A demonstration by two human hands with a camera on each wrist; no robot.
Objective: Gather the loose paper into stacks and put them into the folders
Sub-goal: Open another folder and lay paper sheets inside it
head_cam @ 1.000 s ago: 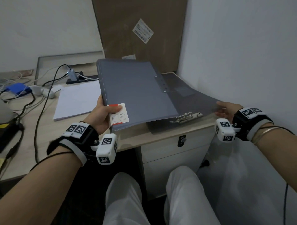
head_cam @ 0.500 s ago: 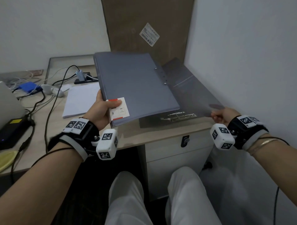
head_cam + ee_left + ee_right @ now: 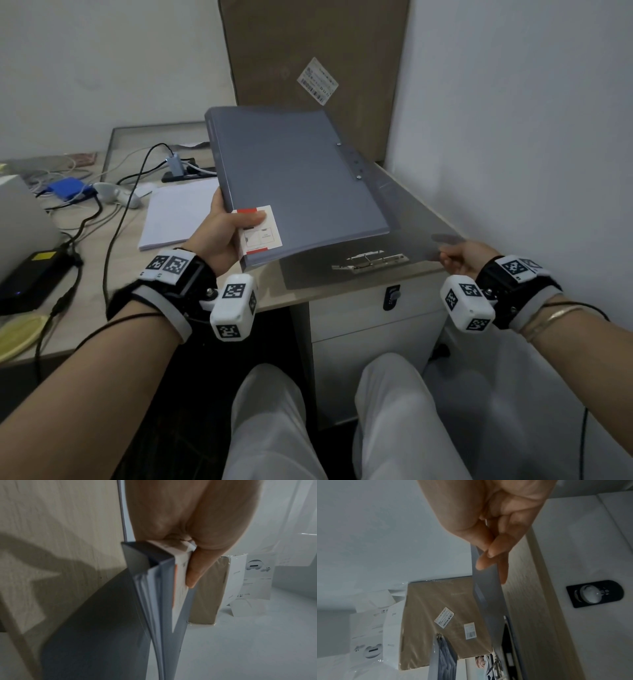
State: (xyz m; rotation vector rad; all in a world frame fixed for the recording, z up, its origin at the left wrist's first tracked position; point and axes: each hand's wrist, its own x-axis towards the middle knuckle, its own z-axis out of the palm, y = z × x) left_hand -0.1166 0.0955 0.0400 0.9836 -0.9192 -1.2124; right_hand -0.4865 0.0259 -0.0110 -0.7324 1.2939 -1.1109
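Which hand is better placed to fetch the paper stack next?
Left, probably: the left hand holds the folder right beside the paper stack; the right hand pinches the cover at the far side.

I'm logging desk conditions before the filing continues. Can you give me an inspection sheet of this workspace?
Surface: light wood desk, partly covered.
Job's things: grey folders held up, tilted; one dark translucent folder open on the desk, metal clip exposed; white paper stack lying flat.
Clutter: blue box, black adapter.
Hands: left hand grips the folders at the label; right hand pinches the open folder's edge.
Cables: black cables trail across the desk.
Surroundings: white walls, brown board, white drawer unit.
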